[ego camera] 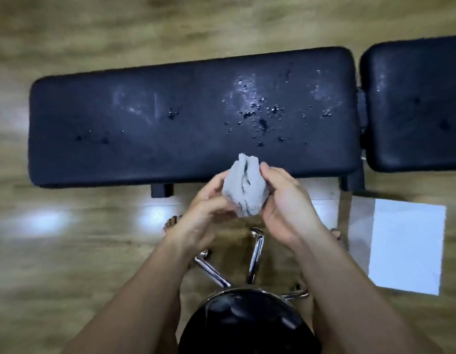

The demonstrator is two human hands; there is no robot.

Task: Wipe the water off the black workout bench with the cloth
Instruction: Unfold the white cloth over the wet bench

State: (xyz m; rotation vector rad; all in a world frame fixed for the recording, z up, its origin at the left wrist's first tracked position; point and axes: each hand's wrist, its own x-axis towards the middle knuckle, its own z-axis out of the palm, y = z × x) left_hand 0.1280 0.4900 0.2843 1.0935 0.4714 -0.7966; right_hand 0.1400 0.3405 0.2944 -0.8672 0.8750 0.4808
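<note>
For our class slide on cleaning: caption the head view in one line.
Left hand and right hand hold a bunched grey cloth over the black workout bench, dotted with water droplets.

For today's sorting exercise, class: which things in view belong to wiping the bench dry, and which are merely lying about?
Job: grey cloth, gripped by left hand and right hand; black workout bench; water drops on it.
Lying about: black stool; white sheet; wooden floor.

Wood-grain floor [68, 264] fills the frame, with bright glare patches [46, 221] at centre left. Bottom centre, a black round stool [247, 325] on chrome legs [256, 254]; a white sheet [411, 249] lies lower right.
</note>
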